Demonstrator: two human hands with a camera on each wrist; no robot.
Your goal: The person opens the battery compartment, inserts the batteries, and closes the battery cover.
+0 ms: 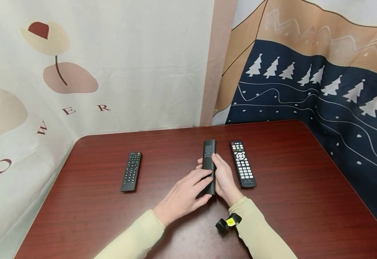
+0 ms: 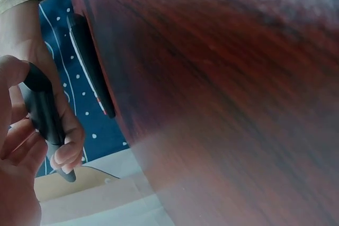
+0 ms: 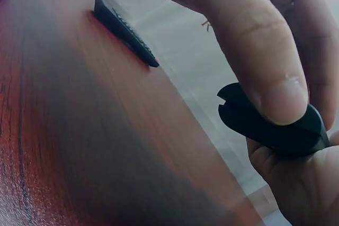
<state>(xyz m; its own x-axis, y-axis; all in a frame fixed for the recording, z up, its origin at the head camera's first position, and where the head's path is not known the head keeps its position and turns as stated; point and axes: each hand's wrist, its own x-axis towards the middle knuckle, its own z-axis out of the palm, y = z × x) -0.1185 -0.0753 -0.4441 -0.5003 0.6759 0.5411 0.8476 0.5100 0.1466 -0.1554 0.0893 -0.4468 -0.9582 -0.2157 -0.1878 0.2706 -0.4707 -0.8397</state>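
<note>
A black remote control (image 1: 209, 147) is held back side up over the middle of the table, small print on its far half. My right hand (image 1: 225, 178) grips it from the right, thumb lying on its back and fingertips showing past its left side. From the left, my left hand (image 1: 186, 190) has its fingers across the near half. In the right wrist view, the left thumb (image 3: 275, 93) presses the remote's notched near end. A line crosses the remote's back at mid-length, beside the left fingertips. Its button side is hidden.
On the dark red table (image 1: 88, 216), a black remote with small keys (image 1: 131, 172) lies to the left. Another remote with white keys (image 1: 242, 163) lies just right of my right hand. Printed curtains (image 1: 153, 64) hang behind the table. A black wrist device (image 1: 228, 222) sits on the right sleeve.
</note>
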